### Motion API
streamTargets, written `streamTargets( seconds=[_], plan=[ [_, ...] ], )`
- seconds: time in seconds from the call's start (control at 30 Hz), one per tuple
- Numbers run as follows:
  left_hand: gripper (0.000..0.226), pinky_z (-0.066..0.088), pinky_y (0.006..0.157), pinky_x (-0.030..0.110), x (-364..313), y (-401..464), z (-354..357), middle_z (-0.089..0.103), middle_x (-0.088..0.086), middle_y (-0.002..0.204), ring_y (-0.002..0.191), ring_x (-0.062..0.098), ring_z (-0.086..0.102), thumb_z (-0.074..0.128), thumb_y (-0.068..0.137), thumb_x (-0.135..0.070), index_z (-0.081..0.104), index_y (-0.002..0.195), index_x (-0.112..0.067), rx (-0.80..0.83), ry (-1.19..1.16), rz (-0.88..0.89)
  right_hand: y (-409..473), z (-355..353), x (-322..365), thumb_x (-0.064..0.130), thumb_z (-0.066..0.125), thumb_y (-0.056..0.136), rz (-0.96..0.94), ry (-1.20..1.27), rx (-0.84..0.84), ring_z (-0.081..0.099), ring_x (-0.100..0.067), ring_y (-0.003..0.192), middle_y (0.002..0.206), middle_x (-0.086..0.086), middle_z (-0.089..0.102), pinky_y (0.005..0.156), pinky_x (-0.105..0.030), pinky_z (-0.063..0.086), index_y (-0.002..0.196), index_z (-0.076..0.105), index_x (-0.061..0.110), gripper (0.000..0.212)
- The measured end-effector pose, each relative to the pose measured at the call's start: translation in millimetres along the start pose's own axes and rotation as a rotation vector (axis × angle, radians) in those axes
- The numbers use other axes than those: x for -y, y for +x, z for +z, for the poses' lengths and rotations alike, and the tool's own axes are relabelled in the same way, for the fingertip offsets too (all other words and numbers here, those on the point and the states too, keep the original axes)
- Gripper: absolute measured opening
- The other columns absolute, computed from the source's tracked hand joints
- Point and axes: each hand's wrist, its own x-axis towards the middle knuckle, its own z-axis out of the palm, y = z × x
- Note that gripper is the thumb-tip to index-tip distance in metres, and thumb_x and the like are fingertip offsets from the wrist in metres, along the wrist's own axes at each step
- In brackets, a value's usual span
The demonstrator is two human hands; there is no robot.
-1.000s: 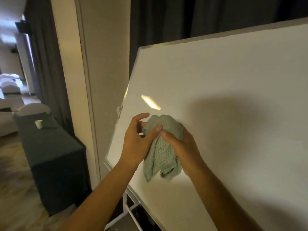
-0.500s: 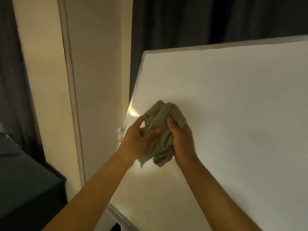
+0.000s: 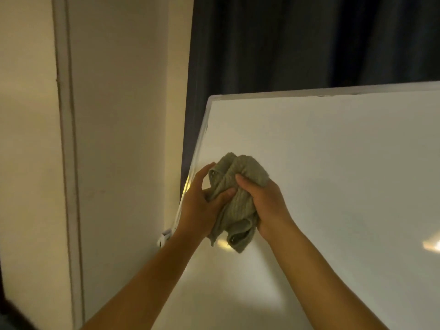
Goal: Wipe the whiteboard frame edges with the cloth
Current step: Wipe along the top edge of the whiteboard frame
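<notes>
A bunched grey-green knitted cloth is held between both hands in front of the whiteboard. My left hand grips its left side, thumb pressed into the fabric. My right hand clasps its right side from behind. The board's pale frame runs along the top edge and down the left edge, just left of my left hand. Whether the cloth touches the board surface cannot be told.
A cream wall with a vertical trim strip stands to the left. Dark curtains hang behind the board. A small white bracket sticks out at the board's left edge below my left wrist.
The view has swung up and to the right; the dark table and room at the left are gone from sight. Both hands keep hold of the cloth and have bunched it tighter near the left frame edge.
</notes>
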Motion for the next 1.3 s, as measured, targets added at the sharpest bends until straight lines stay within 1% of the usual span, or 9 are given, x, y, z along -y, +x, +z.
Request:
streamTargets(
  seconds=[0.13, 0.23, 0.37, 0.53, 0.67, 0.77, 0.87, 1.1, 1.3],
  plan=[
    [0.054, 0.058, 0.065, 0.011, 24, 39, -10, 0.079, -0.017, 0.09, 0.083, -0.004, 0.077, 0.078, 0.078, -0.049, 0.05, 0.124, -0.05, -0.001, -0.082, 0.004, 31, 17, -1, 0.034, 0.078, 0.084, -0.056, -0.057, -0.021, 0.075, -0.015, 0.092, 0.103, 0.004, 0.078, 0.078, -0.029, 0.062, 0.115, 0.071, 0.025, 0.033],
    [0.055, 0.058, 0.068, 0.01, 36, 64, -14, 0.073, -0.013, 0.107, 0.087, -0.008, 0.075, 0.081, 0.087, -0.032, 0.05, 0.132, -0.038, 0.038, -0.148, 0.061, 47, 26, 6, 0.041, 0.076, 0.085, -0.1, -0.204, -0.006, 0.074, -0.01, 0.095, 0.105, 0.009, 0.078, 0.077, -0.024, 0.06, 0.118, 0.071, 0.028, 0.035],
    [0.05, 0.056, 0.078, 0.008, 43, 102, -25, 0.067, -0.016, 0.116, 0.099, -0.012, 0.071, 0.078, 0.093, -0.013, 0.054, 0.129, -0.038, 0.098, -0.238, 0.128, 66, 42, 22, 0.035, 0.079, 0.084, -0.084, -0.331, 0.013, 0.073, -0.015, 0.103, 0.112, 0.002, 0.077, 0.092, -0.034, 0.057, 0.122, 0.07, 0.022, 0.042],
    [0.073, 0.054, 0.113, 0.044, 42, 134, -38, 0.063, 0.001, 0.146, 0.131, 0.018, 0.064, 0.08, 0.094, -0.025, 0.044, 0.157, -0.021, 0.202, -0.313, 0.131, 85, 58, 54, 0.025, 0.083, 0.079, -0.115, -0.542, 0.027, 0.073, -0.012, 0.1, 0.109, 0.005, 0.077, 0.084, -0.028, 0.059, 0.12, 0.069, 0.024, 0.043],
    [0.084, 0.056, 0.109, 0.043, 40, 154, -36, 0.058, 0.0, 0.148, 0.133, 0.022, 0.061, 0.08, 0.091, -0.033, 0.034, 0.161, -0.027, 0.168, -0.29, 0.163, 109, 71, 83, 0.027, 0.082, 0.081, -0.198, -0.758, -0.011, 0.072, -0.01, 0.096, 0.108, 0.008, 0.075, 0.084, -0.027, 0.057, 0.118, 0.067, 0.029, 0.039],
    [0.094, 0.054, 0.105, 0.036, 45, 166, -35, 0.055, -0.001, 0.148, 0.132, 0.02, 0.058, 0.077, 0.083, -0.054, 0.032, 0.161, -0.031, 0.183, -0.164, 0.181, 132, 73, 113, 0.022, 0.08, 0.083, -0.371, -0.877, -0.1, 0.068, -0.014, 0.104, 0.116, 0.002, 0.071, 0.089, -0.03, 0.055, 0.128, 0.062, 0.021, 0.048],
    [0.088, 0.044, 0.118, 0.043, 51, 171, -30, 0.047, -0.002, 0.16, 0.145, 0.021, 0.047, 0.064, 0.086, -0.068, 0.036, 0.16, -0.029, 0.183, 0.034, 0.27, 160, 67, 149, 0.021, 0.074, 0.087, -0.626, -1.096, -0.277, 0.065, -0.017, 0.106, 0.117, 0.002, 0.069, 0.093, -0.03, 0.053, 0.131, 0.057, 0.025, 0.048],
    [0.074, -0.016, 0.129, 0.033, 56, 157, -7, 0.012, -0.009, 0.177, 0.166, 0.017, 0.002, 0.043, 0.101, -0.068, 0.025, 0.165, -0.035, 0.217, 0.496, 0.594, 223, 66, 190, 0.034, 0.05, 0.09, -0.95, -1.542, -0.243, 0.06, -0.022, 0.113, 0.127, 0.002, 0.061, 0.095, -0.045, 0.054, 0.127, 0.056, 0.031, 0.037],
    [0.07, 0.011, 0.131, 0.057, 73, 154, -12, 0.031, 0.001, 0.173, 0.162, 0.028, 0.02, 0.037, 0.102, -0.066, 0.044, 0.159, -0.027, 0.183, 0.584, 0.669, 284, 72, 166, 0.012, 0.057, 0.092, -0.799, -1.634, -0.132, 0.064, -0.03, 0.108, 0.124, -0.006, 0.065, 0.093, -0.049, 0.053, 0.124, 0.062, 0.024, 0.035]
  ],
)
